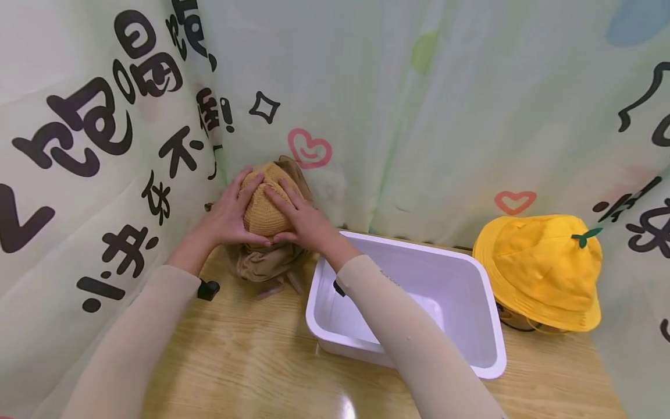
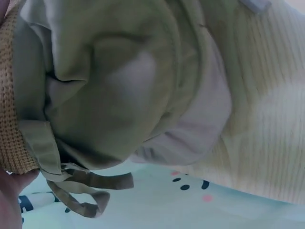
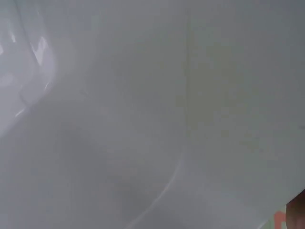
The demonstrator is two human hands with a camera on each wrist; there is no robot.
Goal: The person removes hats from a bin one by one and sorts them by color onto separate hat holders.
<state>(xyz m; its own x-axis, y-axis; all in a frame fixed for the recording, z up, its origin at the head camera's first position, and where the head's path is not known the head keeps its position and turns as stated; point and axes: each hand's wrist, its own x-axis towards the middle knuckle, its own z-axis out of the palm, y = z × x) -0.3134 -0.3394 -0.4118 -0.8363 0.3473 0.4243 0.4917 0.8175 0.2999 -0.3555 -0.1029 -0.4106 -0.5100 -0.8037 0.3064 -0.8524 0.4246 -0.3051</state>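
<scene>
Both hands hold a tan knitted hat [image 1: 266, 209] in the back left corner in the head view. My left hand [image 1: 230, 212] curves round its left side. My right hand [image 1: 309, 224] spreads its fingers over the top and right, and the thumbs meet near the front edge. Directly beneath is a crumpled khaki cloth hat [image 1: 262, 262]. In the left wrist view this khaki hat [image 2: 114, 86] fills much of the picture, with loose tie straps [image 2: 90, 191], and the knitted hat [image 2: 9, 105] shows at the left edge. The right wrist view shows mostly pale plastic.
A white plastic bin [image 1: 405, 343] stands under my right forearm, right of the hats. Beyond it, a yellow bucket hat [image 1: 539, 267] with a green sprout sits at the right. Printed curtains [image 1: 366, 116] enclose the wooden tabletop [image 1: 251, 361] at the back and sides.
</scene>
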